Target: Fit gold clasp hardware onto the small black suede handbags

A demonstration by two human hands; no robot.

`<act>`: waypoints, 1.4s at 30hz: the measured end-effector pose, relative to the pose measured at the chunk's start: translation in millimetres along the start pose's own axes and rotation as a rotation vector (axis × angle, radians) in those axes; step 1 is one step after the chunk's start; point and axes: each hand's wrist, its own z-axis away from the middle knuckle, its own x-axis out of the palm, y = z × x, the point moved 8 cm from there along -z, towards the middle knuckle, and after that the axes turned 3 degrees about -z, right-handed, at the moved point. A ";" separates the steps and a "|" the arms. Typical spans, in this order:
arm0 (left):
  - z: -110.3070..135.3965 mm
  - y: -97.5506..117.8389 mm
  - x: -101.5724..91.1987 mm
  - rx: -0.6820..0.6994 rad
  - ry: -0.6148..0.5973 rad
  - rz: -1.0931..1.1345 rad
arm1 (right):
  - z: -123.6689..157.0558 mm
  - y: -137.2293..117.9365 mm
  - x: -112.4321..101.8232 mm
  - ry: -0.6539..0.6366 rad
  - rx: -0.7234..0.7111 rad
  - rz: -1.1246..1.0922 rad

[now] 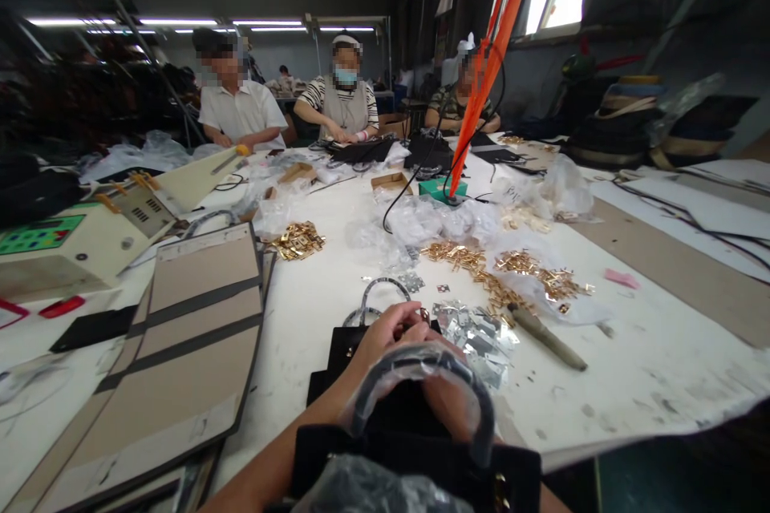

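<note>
A black handbag [421, 461] stands right in front of me, its arched handle [481, 417] wrapped in clear plastic. Behind that handle my two hands meet over a second black bag [340, 349] lying flat on the white table. My left hand [385, 335] reaches in from the lower left with its fingers curled and pinched together at a small gold glint that I cannot make out. My right hand [451, 405] shows only through the handle's loop, and its fingers are hidden.
Gold fittings lie in heaps [297, 240] [481, 268], with silver pieces in plastic [475, 335] and a grey-handled tool [547, 338] at my right. Beige panels with black strips [192, 337] and a cream machine [78, 244] fill the left. Three co-workers sit at the far end.
</note>
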 end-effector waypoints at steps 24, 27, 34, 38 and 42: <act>-15.8 1.9 -6.5 -0.079 -0.269 -0.873 | -1.9 -50.1 -45.8 -0.009 -0.267 0.388; -7.7 14.3 -12.5 -0.066 -0.243 -0.855 | 7.0 -52.1 -42.6 0.001 -0.344 0.469; 8.9 14.5 -24.9 -0.108 -0.213 -0.797 | 28.2 -62.7 -39.5 0.060 -0.445 0.463; 12.8 9.4 -33.9 -0.188 -0.223 -0.707 | 32.7 -69.2 -36.2 0.053 -0.467 0.409; 18.6 13.2 -37.9 -0.236 -0.198 -0.661 | 37.5 -73.9 -33.6 0.035 -0.498 0.426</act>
